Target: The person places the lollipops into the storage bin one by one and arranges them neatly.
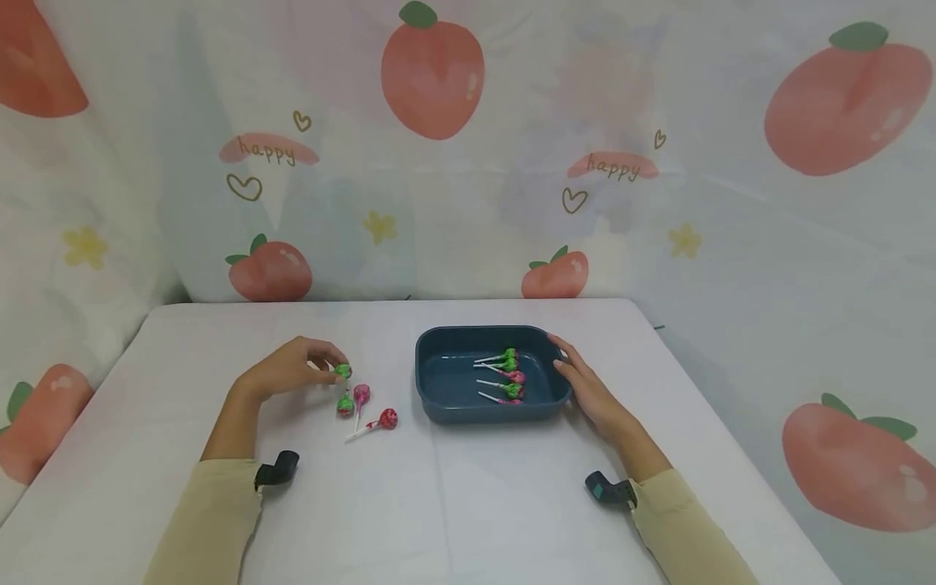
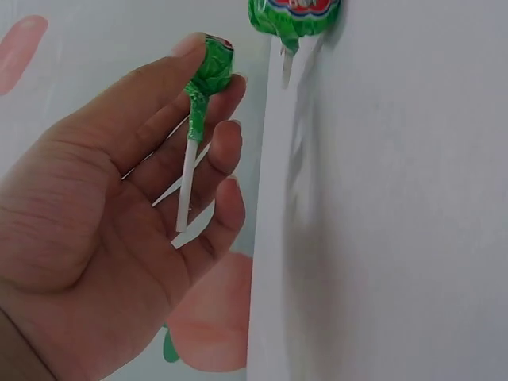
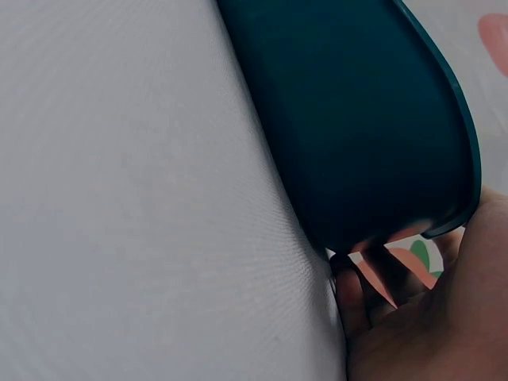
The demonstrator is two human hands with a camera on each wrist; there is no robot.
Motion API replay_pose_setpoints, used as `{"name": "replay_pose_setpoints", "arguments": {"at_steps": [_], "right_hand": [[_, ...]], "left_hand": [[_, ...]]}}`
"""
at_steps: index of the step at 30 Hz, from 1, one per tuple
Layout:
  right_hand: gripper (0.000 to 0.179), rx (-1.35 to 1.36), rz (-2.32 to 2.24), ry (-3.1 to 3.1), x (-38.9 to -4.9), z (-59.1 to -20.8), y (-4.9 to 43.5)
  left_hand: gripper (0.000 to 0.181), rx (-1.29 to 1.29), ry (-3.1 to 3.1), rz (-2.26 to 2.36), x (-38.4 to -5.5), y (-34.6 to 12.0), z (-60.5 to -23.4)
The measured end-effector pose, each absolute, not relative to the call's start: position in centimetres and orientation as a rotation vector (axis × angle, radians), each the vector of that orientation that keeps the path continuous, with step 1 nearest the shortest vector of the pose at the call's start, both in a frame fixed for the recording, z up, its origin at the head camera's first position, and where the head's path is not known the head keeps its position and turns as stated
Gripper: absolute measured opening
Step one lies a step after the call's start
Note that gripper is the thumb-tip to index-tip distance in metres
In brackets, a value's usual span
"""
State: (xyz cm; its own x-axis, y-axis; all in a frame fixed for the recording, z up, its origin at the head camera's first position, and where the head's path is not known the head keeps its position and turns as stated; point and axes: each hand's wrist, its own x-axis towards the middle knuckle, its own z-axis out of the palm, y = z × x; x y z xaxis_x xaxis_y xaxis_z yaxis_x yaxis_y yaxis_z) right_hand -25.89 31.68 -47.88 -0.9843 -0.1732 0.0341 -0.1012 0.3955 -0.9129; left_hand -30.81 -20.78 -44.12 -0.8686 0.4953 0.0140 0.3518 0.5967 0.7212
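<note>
In the head view, my left hand (image 1: 296,366) is at the left of the table, thumb and fingers pinching a green-wrapped lollipop (image 2: 213,67) just above the others. Its white stick points down toward the palm in the left wrist view. Close below lie another green lollipop (image 1: 345,406), a pink one (image 1: 361,394) and a red one (image 1: 388,418). My right hand (image 1: 595,398) holds the right end of a dark blue rectangular dish (image 1: 449,413), at its rim and end wall. Inside the dish, several green and pink lollipops (image 1: 512,390) lie in a column, sticks pointing left.
A white cloth covers the table (image 1: 504,504). Behind and at both sides hangs a curtain (image 1: 468,203) printed with peaches. Small black devices sit on the left wrist (image 1: 278,469) and the right wrist (image 1: 610,490).
</note>
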Motion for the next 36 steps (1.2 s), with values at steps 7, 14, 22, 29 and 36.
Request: {"name": "replay_pose_setpoints", "arguments": {"at_steps": [7, 14, 22, 29, 36], "right_hand": [[0.054, -0.272, -1.688, 2.578, -25.8, -47.9, 31.5], [0.053, -0.244, -1.698, 2.56, -25.4, -47.6, 31.7], [0.053, -0.237, -1.697, 2.562, -25.5, -47.7, 31.5], [0.053, -0.235, -1.687, 2.572, -25.6, -48.1, 31.5], [0.053, -0.23, -1.679, 2.582, -25.6, -47.7, 31.4]], "left_hand": [[0.024, 0.739, 2.68, 1.18, -30.8, -19.1, -43.4], [0.027, 0.723, 2.719, 1.218, -30.5, -16.3, -42.9], [0.028, 0.77, 2.724, 1.278, -30.9, -13.7, -42.3], [0.034, 0.786, 2.733, 1.299, -31.3, -11.5, -42.4], [0.03, 0.852, 2.729, 1.29, -31.6, -9.5, -41.7]]}}
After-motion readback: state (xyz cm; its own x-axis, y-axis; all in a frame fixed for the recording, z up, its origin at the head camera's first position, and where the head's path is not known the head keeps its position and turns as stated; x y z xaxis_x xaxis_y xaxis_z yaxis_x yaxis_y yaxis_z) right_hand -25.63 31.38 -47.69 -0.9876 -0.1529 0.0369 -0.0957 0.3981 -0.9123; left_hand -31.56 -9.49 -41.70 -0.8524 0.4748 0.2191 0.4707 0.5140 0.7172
